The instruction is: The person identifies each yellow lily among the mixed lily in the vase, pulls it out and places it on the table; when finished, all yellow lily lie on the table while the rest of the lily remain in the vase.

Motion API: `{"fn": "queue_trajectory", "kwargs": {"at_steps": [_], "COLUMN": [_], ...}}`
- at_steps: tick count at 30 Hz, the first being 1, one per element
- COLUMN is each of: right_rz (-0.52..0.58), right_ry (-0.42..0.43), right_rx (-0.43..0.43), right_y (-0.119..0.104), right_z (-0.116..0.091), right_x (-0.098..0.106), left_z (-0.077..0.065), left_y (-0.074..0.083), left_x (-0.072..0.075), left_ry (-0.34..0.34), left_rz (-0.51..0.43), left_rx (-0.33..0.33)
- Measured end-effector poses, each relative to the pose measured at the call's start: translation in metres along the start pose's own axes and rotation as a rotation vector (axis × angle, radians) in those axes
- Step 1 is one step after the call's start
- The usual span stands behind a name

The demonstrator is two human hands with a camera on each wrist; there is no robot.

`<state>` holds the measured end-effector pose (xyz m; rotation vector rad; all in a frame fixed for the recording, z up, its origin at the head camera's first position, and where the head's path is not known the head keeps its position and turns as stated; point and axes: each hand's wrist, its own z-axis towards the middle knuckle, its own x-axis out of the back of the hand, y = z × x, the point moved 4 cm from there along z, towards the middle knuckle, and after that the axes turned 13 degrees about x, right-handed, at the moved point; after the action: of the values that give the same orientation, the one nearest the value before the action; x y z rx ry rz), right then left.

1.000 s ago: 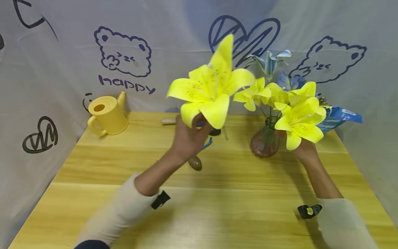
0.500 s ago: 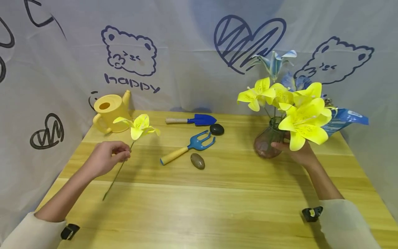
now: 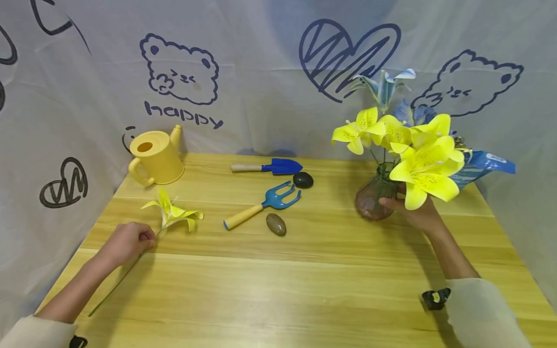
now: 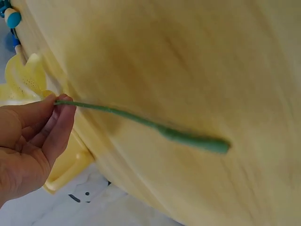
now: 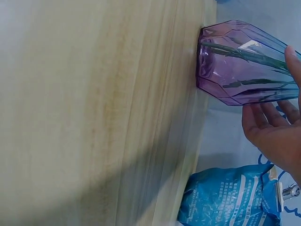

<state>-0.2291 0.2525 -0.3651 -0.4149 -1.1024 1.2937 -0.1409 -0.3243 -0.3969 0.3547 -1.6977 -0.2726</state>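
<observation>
Pinching lily stem [image 4: 193, 140] below bloom [image 3: 168, 216], left hand [image 3: 129, 242], gripping vase [image 3: 371, 200], right hand [image 3: 418, 215].

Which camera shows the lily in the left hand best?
The head view: the lily shows almost whole, partly hidden by the left hand. Left wrist shows the stem closer but crops the bloom; right wrist doesn't show it.

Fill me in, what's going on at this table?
A person's left hand pinches a single yellow lily by its stem, at the table's left side. The right hand grips a vase of yellow and blue flowers. The lily is outside the vase. A trowel, fork, black stone and brown stone lie between, toward the back.
</observation>
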Motion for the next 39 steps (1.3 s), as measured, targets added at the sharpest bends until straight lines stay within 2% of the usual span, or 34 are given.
{"fn": "queue_trajectory", "kwargs": {"at_steps": [5,8,11,15,17,19,21,25,27,30,34,37,39], "right_rz": [0.010,0.030,0.047,0.064,0.065,0.071,0.077,0.069,0.045,0.019,-0.001,-0.013,-0.019], "right_ry": [-0.001,0.003,0.001,-0.002,-0.009,-0.008,-0.008,-0.003,-0.003,-0.002,-0.001,0.004,0.004], "right_rx": [0.024,0.031,0.037,0.018,-0.001,-0.008,0.012,0.045,0.033,-0.001,-0.013,-0.017,-0.016], "right_y": [-0.002,-0.003,-0.002,0.002,0.005,0.008,0.010,0.011,0.011,0.011,0.012,0.011,0.011], "right_z": [0.001,0.001,0.000,-0.002,-0.003,-0.005,-0.006,-0.006,-0.007,-0.008,-0.008,-0.008,-0.007], "right_x": [0.000,0.000,0.000,0.000,-0.001,-0.001,-0.001,-0.001,-0.001,-0.002,-0.002,-0.001,-0.001], "left_z": [-0.002,-0.003,-0.006,-0.011,-0.010,-0.004,0.006,0.036,0.051,0.071,0.094,0.107,0.113], "left_y": [0.005,0.015,0.033,0.073,0.101,0.131,0.162,0.226,0.257,0.298,0.345,0.373,0.388], "left_x": [0.005,0.021,0.045,0.076,0.082,0.080,0.070,0.030,0.005,-0.029,-0.065,-0.085,-0.093], "left_ry": [-0.003,0.034,0.086,0.176,0.211,0.226,0.168,-0.060,-0.172,-0.268,-0.276,-0.240,-0.198], "left_rz": [0.023,0.042,0.038,-0.040,-0.133,-0.251,-0.398,-0.700,-0.839,-1.043,-1.237,-1.306,-1.342], "left_rx": [-0.002,-0.007,0.008,0.008,-0.020,-0.064,-0.116,-0.198,-0.199,-0.142,-0.044,-0.001,0.013]}}
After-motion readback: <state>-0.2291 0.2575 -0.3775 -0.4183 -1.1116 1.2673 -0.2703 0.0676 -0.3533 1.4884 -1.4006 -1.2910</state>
